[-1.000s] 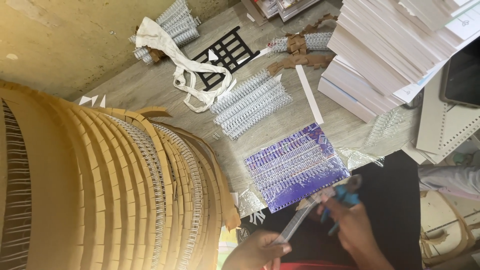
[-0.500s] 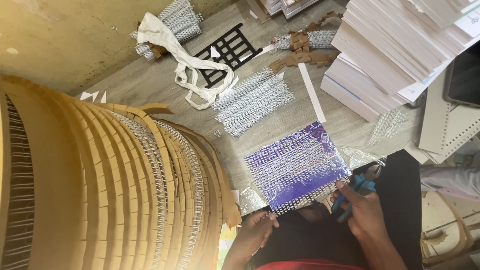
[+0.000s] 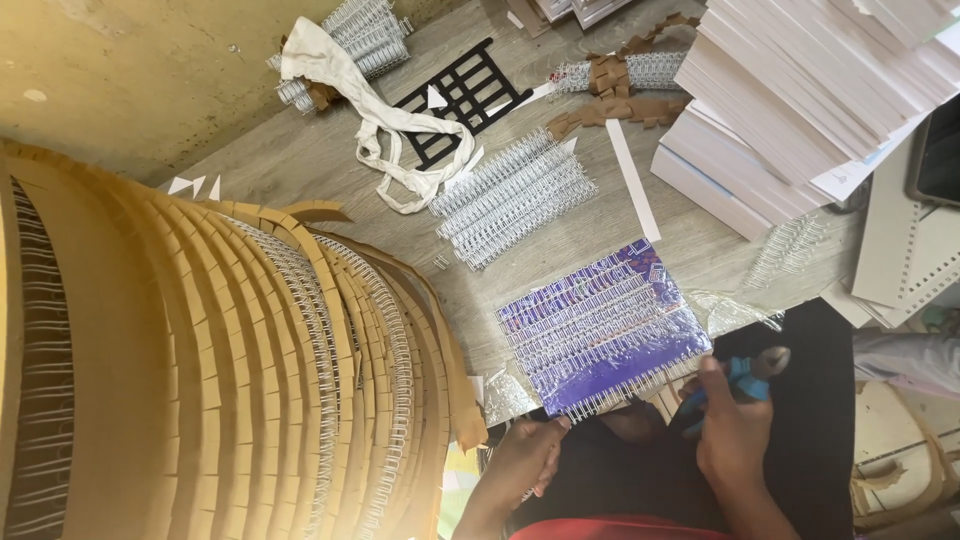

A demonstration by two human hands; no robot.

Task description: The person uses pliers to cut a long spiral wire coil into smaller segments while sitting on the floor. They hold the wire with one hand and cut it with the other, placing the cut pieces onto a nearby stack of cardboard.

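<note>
A purple booklet [image 3: 600, 325] lies on the grey table with several silver wire combs on top of it. A wire binding [image 3: 625, 392] runs along its near edge. My left hand [image 3: 520, 465] pinches the left end of that binding at the booklet's near corner. My right hand [image 3: 735, 435] is at the binding's right end and grips blue-handled pliers [image 3: 745, 375]. Under both hands is a dark lap or cloth.
A tall fanned stack of brown wire-bound covers [image 3: 200, 380] fills the left. Loose wire combs [image 3: 515, 195], a white cloth [image 3: 385, 135], a black grid [image 3: 465, 95] and brown scraps [image 3: 620, 85] lie further off. Stacked white paper [image 3: 800, 100] stands at the right.
The wire strip, held off the table between both hands a second ago, now lies along the booklet's near edge. My right hand with the pliers has moved right, to the booklet's corner.
</note>
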